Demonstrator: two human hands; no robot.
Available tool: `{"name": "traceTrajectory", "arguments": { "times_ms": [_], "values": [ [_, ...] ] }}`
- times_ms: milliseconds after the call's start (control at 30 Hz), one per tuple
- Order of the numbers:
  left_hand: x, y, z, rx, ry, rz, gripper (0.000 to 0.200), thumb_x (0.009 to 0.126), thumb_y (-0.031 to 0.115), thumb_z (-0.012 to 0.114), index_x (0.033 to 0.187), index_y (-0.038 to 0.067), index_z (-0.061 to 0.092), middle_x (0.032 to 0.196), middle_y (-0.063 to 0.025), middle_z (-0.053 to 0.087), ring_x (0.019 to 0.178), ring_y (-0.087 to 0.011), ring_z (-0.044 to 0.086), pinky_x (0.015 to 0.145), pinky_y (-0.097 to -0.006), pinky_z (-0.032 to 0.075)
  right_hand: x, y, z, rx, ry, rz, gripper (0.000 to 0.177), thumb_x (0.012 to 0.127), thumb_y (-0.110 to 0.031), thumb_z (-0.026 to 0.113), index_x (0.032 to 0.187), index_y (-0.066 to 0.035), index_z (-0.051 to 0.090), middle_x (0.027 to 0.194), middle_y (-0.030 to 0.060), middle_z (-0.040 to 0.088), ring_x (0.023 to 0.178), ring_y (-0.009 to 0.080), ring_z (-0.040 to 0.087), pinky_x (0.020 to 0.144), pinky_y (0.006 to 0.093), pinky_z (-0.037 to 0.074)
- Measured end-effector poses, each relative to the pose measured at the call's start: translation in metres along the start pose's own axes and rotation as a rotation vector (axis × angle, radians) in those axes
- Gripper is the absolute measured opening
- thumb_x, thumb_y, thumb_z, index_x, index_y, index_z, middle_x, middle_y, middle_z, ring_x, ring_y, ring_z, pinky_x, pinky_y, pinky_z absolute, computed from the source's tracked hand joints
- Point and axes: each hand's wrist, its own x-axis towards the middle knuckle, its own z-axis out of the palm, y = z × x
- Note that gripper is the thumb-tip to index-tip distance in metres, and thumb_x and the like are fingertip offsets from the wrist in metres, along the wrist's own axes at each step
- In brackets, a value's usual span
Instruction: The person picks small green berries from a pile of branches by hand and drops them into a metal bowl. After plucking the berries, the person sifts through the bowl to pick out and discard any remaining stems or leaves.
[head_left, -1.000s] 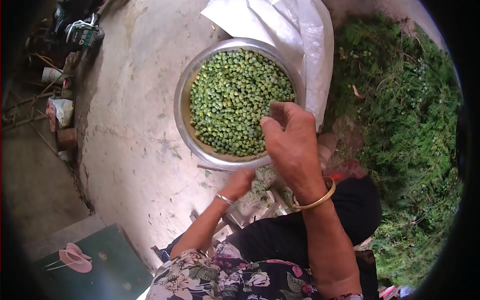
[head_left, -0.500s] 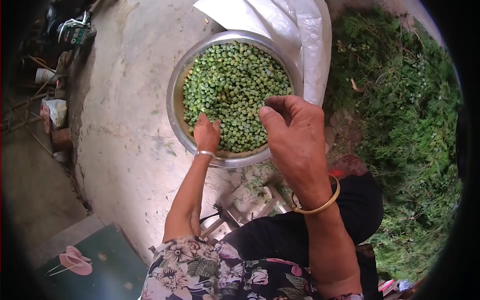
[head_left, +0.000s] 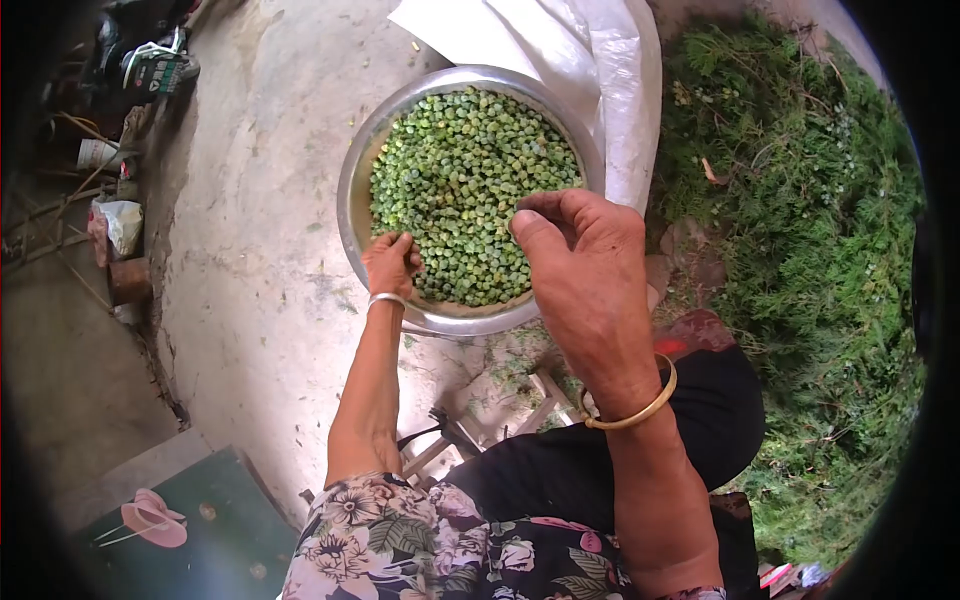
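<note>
A wide metal basin (head_left: 355, 185) stands on the floor, filled with small round green cones or berries (head_left: 470, 180). My left hand (head_left: 390, 264), a silver bangle at its wrist, is at the near left rim of the basin. Its fingers are curled in at the edge of the green heap, and what they hold, if anything, is too small to tell. Nearer the camera, my right hand (head_left: 595, 280) is raised over the basin's right side, thumb and forefinger bent together in a pinch. Any small thing in that pinch is hidden. A gold bangle (head_left: 640, 415) circles the right wrist.
Cut green conifer branches (head_left: 820, 250) are heaped along the right. Behind the basin lies a white plastic sack (head_left: 620, 100). A low wooden stool frame (head_left: 540, 405) is by my legs. A pink item (head_left: 155, 518) rests on a green board (head_left: 215, 510) at lower left.
My left hand has drawn back leftward from the green heap to the basin's rim, its fingers now curled. My right hand keeps its pinch and has barely shifted.
</note>
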Motion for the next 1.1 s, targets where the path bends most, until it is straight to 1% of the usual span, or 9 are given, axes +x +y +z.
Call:
{"name": "traceTrajectory", "arguments": {
  "times_ms": [167, 233, 333, 700, 800, 867, 900, 1000, 1100],
  "values": [
    [-0.063, 0.028, 0.009, -0.484, -0.354, -0.135, 0.006, 0.089, 0.013, 0.058, 0.089, 0.009, 0.054, 0.070, -0.0066, 0.055, 0.052, -0.0126, 0.045, 0.046, -0.0288, 0.042, 0.000, 0.018, -0.001, -0.014, 0.009, -0.055, 0.017, 0.076, -0.005, 0.058, 0.081, 0.012, 0.060, 0.071, 0.0267, 0.061, 0.066, 0.0370, 0.063, 0.062, 0.0385, 0.048],
    [-0.096, 0.043, 0.024, -0.627, -0.490, -0.136, 0.005, 0.088, 0.013, 0.059, 0.091, 0.009, 0.056, 0.070, -0.0069, 0.056, 0.049, -0.0113, 0.043, 0.044, -0.0267, 0.039, -0.005, 0.018, -0.005, -0.325, -0.101, -0.155, 0.014, 0.071, -0.003, 0.060, 0.074, 0.009, 0.054, 0.069, 0.0287, 0.058, 0.069, 0.0452, 0.059, 0.062, 0.0445, 0.047],
    [-0.142, 0.070, 0.051, -0.576, -0.581, -0.116, 0.011, 0.087, 0.014, 0.060, 0.095, 0.007, 0.058, 0.069, -0.0062, 0.057, 0.046, -0.0095, 0.042, 0.042, -0.0258, 0.038, -0.008, 0.022, -0.011, -0.403, -0.315, -0.120, 0.031, 0.069, -0.005, 0.062, 0.096, 0.010, 0.059, 0.077, 0.0261, 0.060, 0.074, 0.0380, 0.061, 0.067, 0.0381, 0.048],
    [-0.184, 0.088, 0.078, -0.547, -0.670, -0.201, 0.020, 0.084, 0.015, 0.063, 0.098, 0.003, 0.058, 0.070, -0.0080, 0.061, 0.038, -0.0071, 0.041, 0.032, -0.0222, 0.035, -0.010, 0.027, -0.026, -0.385, -0.256, -0.273, 0.014, 0.069, -0.004, 0.058, 0.079, 0.005, 0.063, 0.066, 0.0227, 0.059, 0.063, 0.0355, 0.061, 0.059, 0.0395, 0.047],
    [-0.192, 0.090, 0.079, -0.656, -0.763, -0.259, 0.019, 0.084, 0.015, 0.063, 0.096, 0.002, 0.058, 0.070, -0.0098, 0.062, 0.038, -0.0067, 0.041, 0.031, -0.0228, 0.037, -0.008, 0.014, -0.032, -0.251, -0.266, -0.161, 0.014, 0.070, -0.006, 0.057, 0.068, 0.008, 0.059, 0.063, 0.0269, 0.058, 0.062, 0.0382, 0.061, 0.060, 0.0429, 0.049],
    [-0.195, 0.086, 0.081, -0.675, -0.797, -0.256, 0.016, 0.084, 0.012, 0.061, 0.095, 0.001, 0.058, 0.067, -0.0095, 0.060, 0.038, -0.0067, 0.041, 0.031, -0.0227, 0.039, -0.007, 0.001, -0.036, 0.246, -0.421, 0.317, 0.017, 0.071, -0.006, 0.056, 0.067, 0.009, 0.059, 0.059, 0.0188, 0.059, 0.057, 0.0266, 0.063, 0.056, 0.0371, 0.049],
    [-0.196, 0.080, 0.081, -0.580, -0.776, -0.310, 0.014, 0.085, 0.010, 0.059, 0.094, 0.000, 0.058, 0.066, -0.0085, 0.058, 0.038, -0.0070, 0.042, 0.033, -0.0230, 0.039, -0.004, 0.010, -0.034, 0.123, -0.376, 0.182, 0.017, 0.073, -0.007, 0.056, 0.069, 0.010, 0.060, 0.057, 0.0115, 0.058, 0.057, 0.0152, 0.059, 0.054, 0.0311, 0.047],
    [-0.203, 0.054, 0.082, -0.321, -0.750, -0.341, 0.011, 0.084, 0.006, 0.056, 0.093, -0.001, 0.057, 0.059, -0.0034, 0.052, 0.041, -0.0087, 0.047, 0.039, -0.0246, 0.044, -0.004, 0.022, -0.021, 0.139, -0.217, -0.014, 0.019, 0.073, -0.007, 0.056, 0.078, 0.011, 0.062, 0.060, 0.0129, 0.059, 0.058, 0.0142, 0.056, 0.056, 0.0291, 0.046],
    [-0.196, -0.023, 0.055, 0.301, -0.874, -0.172, 0.015, 0.080, 0.001, 0.055, 0.095, -0.002, 0.056, 0.073, -0.0106, 0.057, 0.057, -0.0179, 0.058, 0.050, -0.0340, 0.051, 0.003, 0.016, -0.022, 0.118, -0.289, -0.089, 0.028, 0.073, -0.009, 0.057, 0.088, 0.014, 0.061, 0.069, 0.0169, 0.062, 0.064, 0.0138, 0.057, 0.061, 0.0286, 0.047]
  ]
}}
